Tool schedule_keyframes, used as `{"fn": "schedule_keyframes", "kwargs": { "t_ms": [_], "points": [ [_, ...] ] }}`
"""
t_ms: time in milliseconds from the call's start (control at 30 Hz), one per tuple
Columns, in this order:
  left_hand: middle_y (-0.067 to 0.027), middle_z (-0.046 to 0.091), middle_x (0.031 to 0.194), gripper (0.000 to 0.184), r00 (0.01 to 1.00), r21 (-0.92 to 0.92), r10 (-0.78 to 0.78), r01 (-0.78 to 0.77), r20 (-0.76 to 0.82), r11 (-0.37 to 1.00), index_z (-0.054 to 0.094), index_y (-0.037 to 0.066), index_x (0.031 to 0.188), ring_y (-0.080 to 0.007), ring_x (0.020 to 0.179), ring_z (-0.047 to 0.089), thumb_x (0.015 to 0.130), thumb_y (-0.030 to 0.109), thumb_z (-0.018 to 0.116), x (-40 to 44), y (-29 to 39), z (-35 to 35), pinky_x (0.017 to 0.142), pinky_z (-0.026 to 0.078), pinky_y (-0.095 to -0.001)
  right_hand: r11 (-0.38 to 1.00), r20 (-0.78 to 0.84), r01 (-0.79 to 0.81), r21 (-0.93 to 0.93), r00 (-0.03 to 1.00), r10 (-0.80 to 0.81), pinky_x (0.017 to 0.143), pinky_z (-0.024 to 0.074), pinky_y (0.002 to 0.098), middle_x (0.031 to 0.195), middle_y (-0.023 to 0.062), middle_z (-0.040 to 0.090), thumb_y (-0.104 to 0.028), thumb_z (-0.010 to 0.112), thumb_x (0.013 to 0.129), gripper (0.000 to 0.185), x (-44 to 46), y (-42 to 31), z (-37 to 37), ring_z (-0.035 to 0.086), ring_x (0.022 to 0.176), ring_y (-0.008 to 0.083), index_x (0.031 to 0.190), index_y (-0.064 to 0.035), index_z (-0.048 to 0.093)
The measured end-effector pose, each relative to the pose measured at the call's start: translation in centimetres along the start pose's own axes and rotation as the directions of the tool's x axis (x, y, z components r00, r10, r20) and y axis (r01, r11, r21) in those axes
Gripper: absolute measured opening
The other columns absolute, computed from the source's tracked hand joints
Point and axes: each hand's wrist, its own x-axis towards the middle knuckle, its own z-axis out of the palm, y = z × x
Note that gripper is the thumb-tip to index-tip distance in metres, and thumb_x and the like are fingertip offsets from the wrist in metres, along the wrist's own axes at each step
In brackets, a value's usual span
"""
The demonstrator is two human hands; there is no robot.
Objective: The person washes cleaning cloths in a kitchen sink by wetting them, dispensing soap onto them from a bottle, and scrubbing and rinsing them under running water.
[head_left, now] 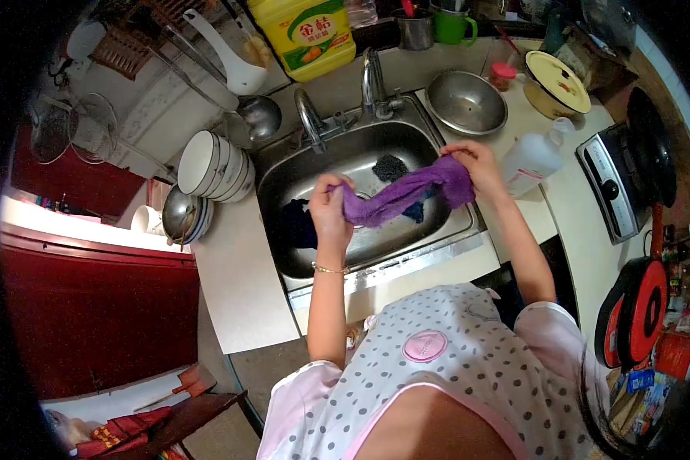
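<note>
A purple cloth [402, 197] is stretched between my two hands above the metal sink [284, 261]. My left hand [330, 211] is closed around its left end. At the other end, my right hand [479, 170] grips the cloth, and a bunched part hangs below the fingers. A dark scouring pad [389, 168] lies in the basin behind the cloth. Dark blue cloth [299, 223] rests at the basin's left side, beside my left hand. A smaller blue piece [415, 211] shows partly under the purple cloth.
Two faucets [309, 115] rise behind the sink. Stacked bowls [216, 167] stand on the left counter. To the right are a metal bowl [466, 103], a white bottle [532, 159], a lidded enamel pot [556, 84] and a stove [609, 184]. A yellow jug [305, 34] stands at the back.
</note>
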Motion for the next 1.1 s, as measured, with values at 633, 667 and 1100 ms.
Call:
{"fn": "schedule_keyframes", "kwargs": {
  "t_ms": [633, 667, 1100],
  "points": [
    [-0.0085, 0.042, 0.106, 0.033, 0.790, -0.309, -0.375, 0.556, 0.484, 0.772, 0.036, 0.005, 0.107, -0.0175, 0.099, 0.040, 0.079, 0.022, 0.039, 2.6, -5.7, 13.4, 0.088, 0.029, -0.0323, 0.932, 0.404, 0.363, 0.002, 0.852, -0.333, 0.075, 0.0381, 0.0282, 0.090, 0.0119, 0.052, -0.005, 0.054, 0.063, 0.037, -0.7, -12.3, -2.0, 0.048, 0.088, 0.0180, 0.099, -0.0012, 0.043],
    [-0.0094, 0.041, 0.107, 0.037, 0.803, -0.378, -0.290, 0.522, 0.520, 0.765, 0.035, 0.002, 0.107, -0.0192, 0.099, 0.040, 0.079, 0.025, 0.039, 2.6, -7.1, 13.6, 0.087, 0.030, -0.0326, 0.821, 0.261, 0.479, -0.309, 0.873, -0.411, 0.074, 0.0387, 0.0284, 0.090, 0.0124, 0.052, -0.006, 0.054, 0.064, 0.036, -0.8, -12.8, -2.8, 0.048, 0.088, 0.0182, 0.098, -0.0009, 0.043],
    [-0.0100, 0.049, 0.098, 0.038, 0.692, -0.491, -0.507, 0.722, 0.513, 0.488, 0.044, 0.002, 0.100, -0.0222, 0.090, 0.047, 0.072, 0.028, 0.046, 1.9, -9.0, 22.1, 0.082, 0.035, -0.0337, 0.544, -0.420, -0.503, -0.672, 0.863, 0.280, 0.043, 0.0438, 0.0315, 0.057, 0.0135, 0.051, -0.031, 0.034, 0.070, 0.039, 0.9, -13.0, -12.9, 0.053, 0.051, 0.0208, 0.073, 0.0035, 0.051]
  ]
}}
